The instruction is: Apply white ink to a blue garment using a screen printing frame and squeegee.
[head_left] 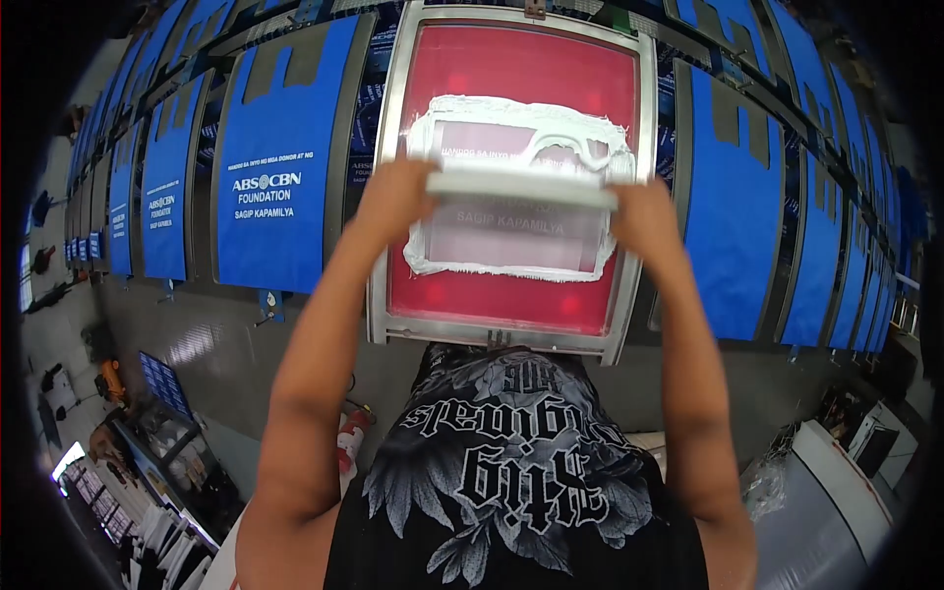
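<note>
My left hand [395, 200] and my right hand [641, 218] grip the two ends of a long pale squeegee [521, 188], slightly blurred by motion. It lies across the middle of a screen printing frame [637, 118] with silvery metal edges and red mesh [521, 61]. Thick white ink [501, 106] is heaped in a rough band around the paler, lettered print area [516, 246], with a looped ridge of it at the upper right. Both sets of fingers are closed round the squeegee. What lies beneath the frame is mostly hidden.
Blue printed bag pieces [270, 167] lie flat on boards in a row to the left. More blue pieces [733, 206] continue on the right. Below left stands a cluttered shelf [162, 442]; a grey-topped surface [811, 501] is at lower right.
</note>
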A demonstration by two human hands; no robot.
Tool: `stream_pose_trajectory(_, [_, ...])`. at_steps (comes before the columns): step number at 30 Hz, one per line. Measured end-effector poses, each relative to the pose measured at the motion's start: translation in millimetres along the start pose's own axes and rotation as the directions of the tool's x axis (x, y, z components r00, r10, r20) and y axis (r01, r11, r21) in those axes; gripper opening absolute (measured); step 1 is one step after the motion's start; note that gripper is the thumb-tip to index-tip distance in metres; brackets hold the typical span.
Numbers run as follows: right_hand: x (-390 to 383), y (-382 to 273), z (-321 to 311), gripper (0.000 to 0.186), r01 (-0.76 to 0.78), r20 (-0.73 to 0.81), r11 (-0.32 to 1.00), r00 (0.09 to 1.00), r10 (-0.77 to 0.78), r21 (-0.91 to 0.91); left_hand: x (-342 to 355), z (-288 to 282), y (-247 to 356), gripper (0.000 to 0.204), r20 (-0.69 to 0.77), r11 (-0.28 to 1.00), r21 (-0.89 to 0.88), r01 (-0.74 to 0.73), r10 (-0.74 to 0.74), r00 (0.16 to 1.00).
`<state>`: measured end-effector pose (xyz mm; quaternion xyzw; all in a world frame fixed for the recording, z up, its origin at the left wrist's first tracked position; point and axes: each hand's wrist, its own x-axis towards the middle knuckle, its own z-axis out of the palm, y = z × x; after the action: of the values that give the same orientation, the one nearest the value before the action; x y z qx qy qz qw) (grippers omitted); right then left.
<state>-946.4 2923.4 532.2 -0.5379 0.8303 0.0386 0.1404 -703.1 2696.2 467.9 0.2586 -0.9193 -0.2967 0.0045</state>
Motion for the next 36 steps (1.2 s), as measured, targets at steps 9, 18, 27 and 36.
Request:
stream_pose_trajectory(9, [-12.1, -9.8, 39.5, 0.046, -0.096, 0.032, 0.995, 0.995, 0.097, -0.035, -10.6, 32.3, 1.9, 0.030, -0.081, 0.999, -0.015, -0.031, 0.030, 0.996])
stream_pose_trajectory(18, [-41.0, -20.0, -4.4, 0.043, -0.008, 0.096, 1.000, 0.995, 0.006, 0.023, -42.4, 4.5, 1.8, 0.037, 0.066, 0.998, -0.062, 0.018, -0.014, 0.998])
stream_pose_trajectory(27, [6.7, -3.3, 25.6, 0.046, -0.055, 0.100, 0.995, 0.993, 0.063, -0.087, 9.7, 21.8, -5.9, 0.027, -0.100, 0.997, 0.003, -0.072, 0.072, 0.992])
stream_pose_trajectory(36, [106.8, 30.4, -51.7, 0.046, -0.003, 0.146, 0.999, 0.989, -0.004, 0.048, 87.3, -47.0, 5.7, 0.052, -0.134, 1.000, 0.023, 0.020, -0.017, 0.991])
